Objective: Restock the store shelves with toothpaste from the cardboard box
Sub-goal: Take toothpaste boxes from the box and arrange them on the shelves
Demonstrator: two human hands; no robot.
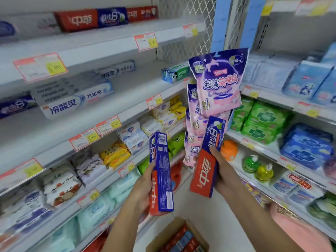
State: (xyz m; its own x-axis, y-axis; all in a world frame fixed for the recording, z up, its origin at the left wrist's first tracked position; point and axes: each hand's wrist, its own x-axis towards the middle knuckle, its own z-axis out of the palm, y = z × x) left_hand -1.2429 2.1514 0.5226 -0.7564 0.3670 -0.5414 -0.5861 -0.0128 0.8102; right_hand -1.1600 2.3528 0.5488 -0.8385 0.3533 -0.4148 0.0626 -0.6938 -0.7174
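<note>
Two toothpaste boxes (161, 171) (204, 171) in separate hands (142, 190) (225, 172).

Two red-and-blue toothpaste cartons in hand, both roughly upright, well apart.

Left carton (161, 171): back panel with barcode faces the camera. Left hand (141, 188) grips its lower half.

Right carton (209, 157): front face showing, top leaning right. Right hand (225, 173) holds it at mid-length.

Cardboard box (169, 231): near, bottom centre, flaps open, spare cartons (183, 240) packed inside.

Shelved cartons (76, 20): same colours, lying flat on far top-left shelf (109, 39).
</note>
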